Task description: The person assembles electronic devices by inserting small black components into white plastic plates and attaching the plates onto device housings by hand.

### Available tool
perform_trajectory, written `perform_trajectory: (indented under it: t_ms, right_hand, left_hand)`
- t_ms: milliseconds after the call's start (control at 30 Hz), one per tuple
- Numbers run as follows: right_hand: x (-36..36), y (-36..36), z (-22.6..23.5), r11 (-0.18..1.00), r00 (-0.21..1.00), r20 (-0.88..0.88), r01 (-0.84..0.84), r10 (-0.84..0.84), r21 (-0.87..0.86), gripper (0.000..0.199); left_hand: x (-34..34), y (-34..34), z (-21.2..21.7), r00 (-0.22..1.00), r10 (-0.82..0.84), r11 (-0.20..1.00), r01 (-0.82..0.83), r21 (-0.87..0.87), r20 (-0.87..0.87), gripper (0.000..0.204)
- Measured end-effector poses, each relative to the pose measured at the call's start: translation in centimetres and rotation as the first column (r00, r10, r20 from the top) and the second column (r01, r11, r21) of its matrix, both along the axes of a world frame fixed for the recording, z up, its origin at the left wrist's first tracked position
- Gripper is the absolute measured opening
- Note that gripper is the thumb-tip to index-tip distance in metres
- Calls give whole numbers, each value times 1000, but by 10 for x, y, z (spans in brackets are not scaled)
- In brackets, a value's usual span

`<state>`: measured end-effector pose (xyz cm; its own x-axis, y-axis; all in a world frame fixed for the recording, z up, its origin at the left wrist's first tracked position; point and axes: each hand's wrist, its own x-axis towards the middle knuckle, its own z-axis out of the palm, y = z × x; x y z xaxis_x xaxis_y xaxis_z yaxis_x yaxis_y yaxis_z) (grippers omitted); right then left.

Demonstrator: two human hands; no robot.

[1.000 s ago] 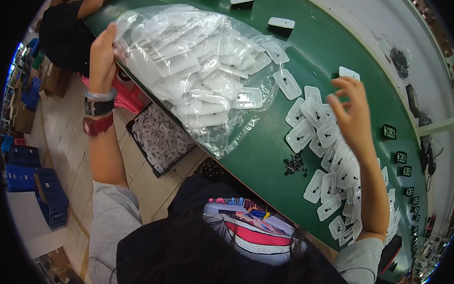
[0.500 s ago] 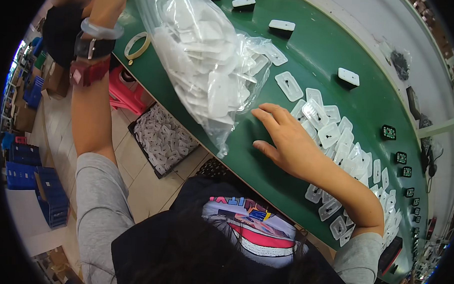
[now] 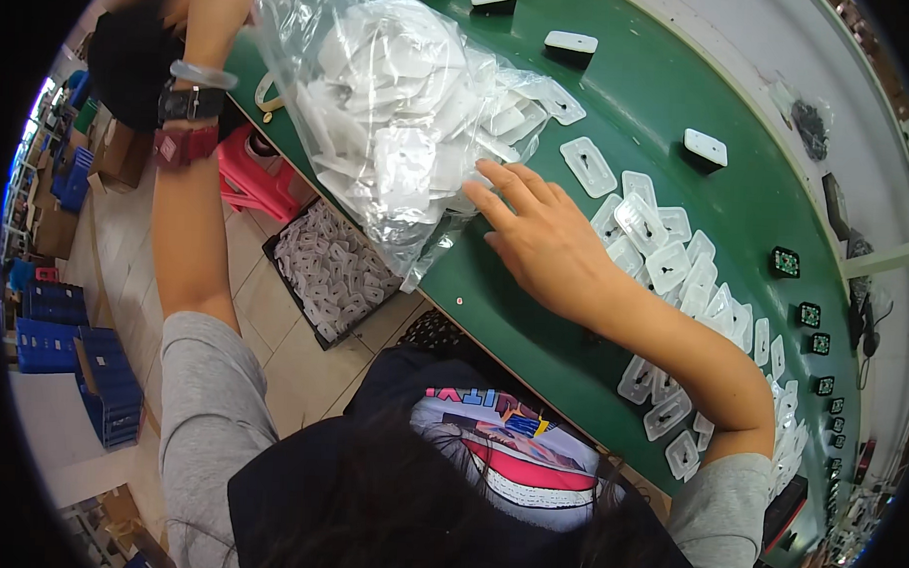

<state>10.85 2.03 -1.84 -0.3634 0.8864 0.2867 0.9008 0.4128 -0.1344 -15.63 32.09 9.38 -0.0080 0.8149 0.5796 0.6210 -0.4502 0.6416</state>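
A clear plastic bag (image 3: 400,132) full of white translucent plastic covers lies at the table's near left edge. My left hand (image 3: 222,5) is at the bag's upper left corner, closed on its plastic; the upper frame edge cuts off part of the fingers. My right hand (image 3: 546,237) is open, fingers spread, fingertips against the bag's right side. Beyond that hand, a heap of loose translucent covers (image 3: 665,266) with small dark marks spreads over the green table (image 3: 620,120) and under my right forearm. One cover (image 3: 588,166) lies apart, near the bag.
White-topped black blocks (image 3: 571,46) stand along the far side, with several small black housings with green boards (image 3: 785,262) at the right. A tape roll (image 3: 269,93) lies by the bag. Below are a crate of small parts (image 3: 330,270) and a pink stool (image 3: 253,182).
The bag has settled lower and wider on the table, its bottom corner shifting left. My right hand has moved up and left to touch it. My left hand has shifted slightly.
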Motion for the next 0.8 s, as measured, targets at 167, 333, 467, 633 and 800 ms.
perform_trajectory:
  t_ms: [167, 333, 467, 633, 800]
  right_hand:
    - [10, -2, -1, 994, 999, 31, 8, -5, -106, 51]
    - [27, -21, 17, 1000, 1000, 12, 19, -19, -10, 47]
    - [46, -58, 54, 994, 989, -91, 113, -113, 0, 44]
    - [54, -112, 74, 940, 928, -151, 340, -342, -37, 38]
    - [55, -130, 72, 920, 911, -125, 390, -392, -43, 35]
  left_hand:
    - [-49, 27, -84, 983, 62, 998, -62, 6, -174, 34]
    - [-41, 10, -103, 962, -3, 994, -27, -108, -272, 36]
    - [-47, 2, -109, 866, 142, 980, -56, 189, -480, 36]
    - [16, -96, -60, 916, 85, 917, 81, 390, -391, 28]
    - [111, -187, -48, 501, -815, 553, 822, -134, -291, 29]
